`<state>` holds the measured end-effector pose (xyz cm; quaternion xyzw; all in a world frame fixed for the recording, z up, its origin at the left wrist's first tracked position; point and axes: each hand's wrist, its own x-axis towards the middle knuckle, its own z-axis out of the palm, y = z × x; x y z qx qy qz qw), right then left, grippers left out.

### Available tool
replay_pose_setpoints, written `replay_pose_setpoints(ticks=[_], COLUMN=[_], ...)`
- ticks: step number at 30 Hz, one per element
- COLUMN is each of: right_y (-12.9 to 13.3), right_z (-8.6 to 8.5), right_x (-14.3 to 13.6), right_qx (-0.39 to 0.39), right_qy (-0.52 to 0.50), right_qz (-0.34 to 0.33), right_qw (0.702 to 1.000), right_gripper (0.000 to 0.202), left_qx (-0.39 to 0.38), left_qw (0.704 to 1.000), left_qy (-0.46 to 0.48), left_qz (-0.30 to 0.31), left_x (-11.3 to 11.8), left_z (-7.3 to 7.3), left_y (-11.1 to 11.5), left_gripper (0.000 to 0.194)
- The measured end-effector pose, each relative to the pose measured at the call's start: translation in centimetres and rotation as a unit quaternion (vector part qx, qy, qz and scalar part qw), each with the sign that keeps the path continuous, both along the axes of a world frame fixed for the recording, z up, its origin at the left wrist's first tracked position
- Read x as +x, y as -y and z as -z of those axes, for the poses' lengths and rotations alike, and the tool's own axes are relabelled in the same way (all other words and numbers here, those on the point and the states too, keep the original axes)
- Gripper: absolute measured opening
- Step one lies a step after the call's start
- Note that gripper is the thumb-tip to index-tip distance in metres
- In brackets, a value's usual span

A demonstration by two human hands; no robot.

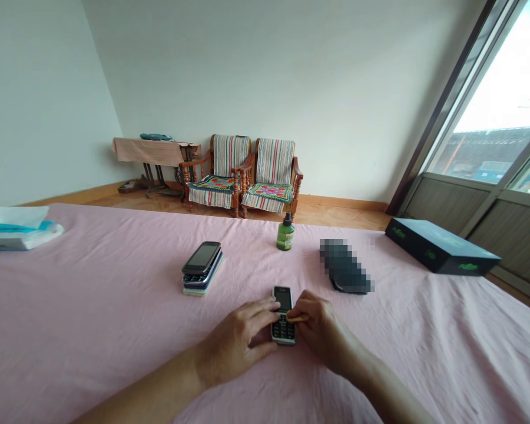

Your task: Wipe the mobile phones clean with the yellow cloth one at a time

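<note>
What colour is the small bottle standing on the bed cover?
Green, with a black top; the head view shows the bottle best.

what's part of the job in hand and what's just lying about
In use: keypad phone under left hand; slim tan stick in right hand.
Seemingly just lying about: stacked phones, green pump bottle, black box, tissue pack, pixelated dark object.

Viewed from the wearer's head, facing forward and down across the pink cloth (115,282).
Looks from above the near side, close enough to frame the hands (236,334) at lower centre, and reaches past the far edge to two chairs (230,154) and a pale wall (335,88), with a window (486,141) at right.
</note>
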<state>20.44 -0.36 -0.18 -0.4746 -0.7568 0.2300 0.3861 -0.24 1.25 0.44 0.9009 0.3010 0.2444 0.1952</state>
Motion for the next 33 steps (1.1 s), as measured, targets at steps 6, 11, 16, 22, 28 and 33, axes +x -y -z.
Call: replay_pose_setpoints(ticks=[6,11,16,22,28,33], right_y=[-0.5,-0.6,-1.4,-0.9,-0.3,-0.6], right_z=[0.9,1.2,1.4,0.0,-0.2,0.3], right_x=[-1.1,-1.2,-0.9,-0.9,-1.4,-1.6], right_qx=[0.004,0.024,0.040,0.051,0.021,0.037], right_qy=[-0.021,-0.014,-0.005,0.035,0.047,0.047], right_qz=[0.005,0.001,-0.007,-0.025,-0.021,0.012], right_qw=[1.000,1.000,0.999,0.998,0.998,0.998], right_gripper=[0.031,0.032,0.029,0.026,0.029,0.027], left_qx=[0.013,0.053,0.069,0.070,0.060,0.050], left_qw=[0.996,0.990,0.989,0.989,0.990,0.989], left_qy=[-0.016,-0.045,-0.047,-0.035,-0.028,-0.031], left_qz=[-0.083,-0.120,-0.121,-0.127,-0.127,-0.133], left_x=[0.4,0.6,0.5,0.5,0.8,0.8], left_z=[1.0,2.3,2.4,1.8,1.7,1.5], left_y=[0.4,0.9,1.3,1.6,1.7,1.7], left_gripper=[0.066,0.059,0.054,0.050,0.050,0.050])
